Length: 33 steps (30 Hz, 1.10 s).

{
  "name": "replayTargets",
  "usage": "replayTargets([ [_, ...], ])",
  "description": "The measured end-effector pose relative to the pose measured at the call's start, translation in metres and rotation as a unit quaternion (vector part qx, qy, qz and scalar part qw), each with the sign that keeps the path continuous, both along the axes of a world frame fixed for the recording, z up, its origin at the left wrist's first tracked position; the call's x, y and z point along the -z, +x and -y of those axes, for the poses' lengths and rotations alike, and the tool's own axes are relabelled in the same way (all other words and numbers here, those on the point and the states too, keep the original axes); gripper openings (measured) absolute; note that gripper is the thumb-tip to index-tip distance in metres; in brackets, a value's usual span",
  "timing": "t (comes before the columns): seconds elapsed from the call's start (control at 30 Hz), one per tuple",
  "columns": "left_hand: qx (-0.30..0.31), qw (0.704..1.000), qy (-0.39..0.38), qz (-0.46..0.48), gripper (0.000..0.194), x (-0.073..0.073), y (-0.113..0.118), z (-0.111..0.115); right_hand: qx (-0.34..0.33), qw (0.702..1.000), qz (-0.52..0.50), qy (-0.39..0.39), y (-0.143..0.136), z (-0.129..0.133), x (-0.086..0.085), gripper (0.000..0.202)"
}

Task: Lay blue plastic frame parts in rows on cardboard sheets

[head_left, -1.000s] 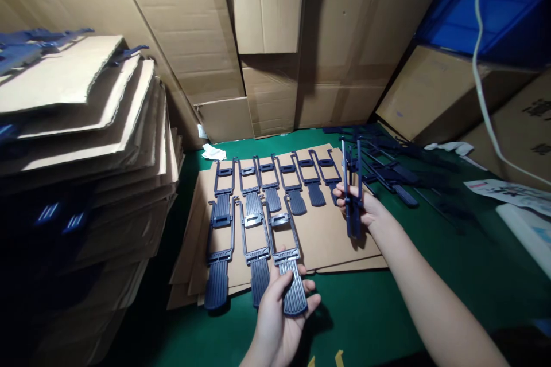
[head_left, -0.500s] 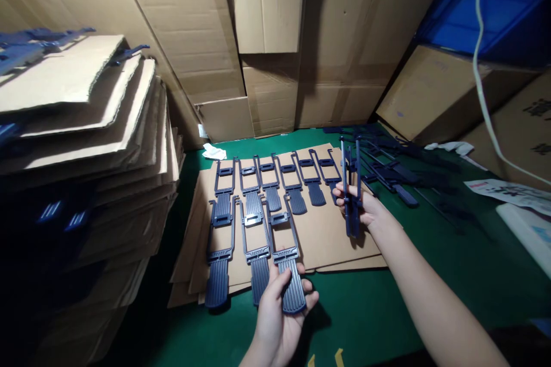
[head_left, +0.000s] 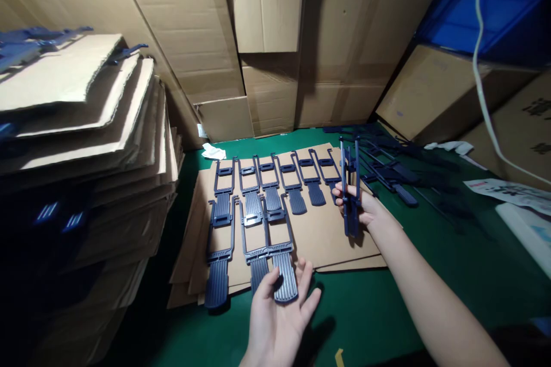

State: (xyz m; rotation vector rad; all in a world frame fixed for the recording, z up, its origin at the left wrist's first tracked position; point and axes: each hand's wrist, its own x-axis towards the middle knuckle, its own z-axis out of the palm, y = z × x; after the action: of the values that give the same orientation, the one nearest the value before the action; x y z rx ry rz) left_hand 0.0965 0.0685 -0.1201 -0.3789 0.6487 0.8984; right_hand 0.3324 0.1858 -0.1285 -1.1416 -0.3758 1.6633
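Note:
My left hand (head_left: 279,315) is palm up with its fingers spread, just under the ribbed end of a dark blue plastic frame piece (head_left: 284,278). The thumb lies by the left edge of that end and no longer presses on it. This piece overlaps its left neighbour (head_left: 255,221) in the front row on the cardboard sheet (head_left: 331,238). To the right, my right hand (head_left: 359,203) is closed around a few upright dark blue frame pieces (head_left: 350,189), seen edge-on. Several like pieces (head_left: 290,183) form a back row on the sheet.
A tall stack of cardboard sheets (head_left: 142,126) with blue pieces between them stands at left. Loose frame pieces (head_left: 400,166) are heaped at right on the green table (head_left: 430,252). Cartons (head_left: 422,86) and a white cable (head_left: 477,57) are beyond.
My left hand has let go of the front-row frame piece and opened its fingers. That piece now lies slightly further left and away from me. My right hand has hardly moved.

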Motion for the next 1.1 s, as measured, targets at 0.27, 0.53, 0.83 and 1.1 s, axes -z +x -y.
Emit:
replayTargets([
  [0.27, 0.055, 0.987, -0.027, 0.148, 0.028, 0.014, 0.002, 0.019, 0.003, 1.0, 0.012, 0.004, -0.001, 0.001, 0.001, 0.014],
  [0.53, 0.211, 0.958, 0.121, 0.149, 0.043, 0.016, 0.013, 0.029, -0.015, 0.999, 0.027, 0.007, -0.022, 0.007, -0.009, 0.019],
  [0.83, -0.032, 0.926, 0.288, -0.242, 0.072, -0.013, 0.028, -0.005, -0.195, 0.938, 0.217, 0.187, -0.099, 0.047, -0.029, 0.024],
  [1.1, -0.013, 0.933, 0.237, -0.27, 0.028, -0.013, 0.036, -0.026, -0.242, 0.828, 0.45, 0.232, -0.094, 0.059, -0.047, 0.064],
])
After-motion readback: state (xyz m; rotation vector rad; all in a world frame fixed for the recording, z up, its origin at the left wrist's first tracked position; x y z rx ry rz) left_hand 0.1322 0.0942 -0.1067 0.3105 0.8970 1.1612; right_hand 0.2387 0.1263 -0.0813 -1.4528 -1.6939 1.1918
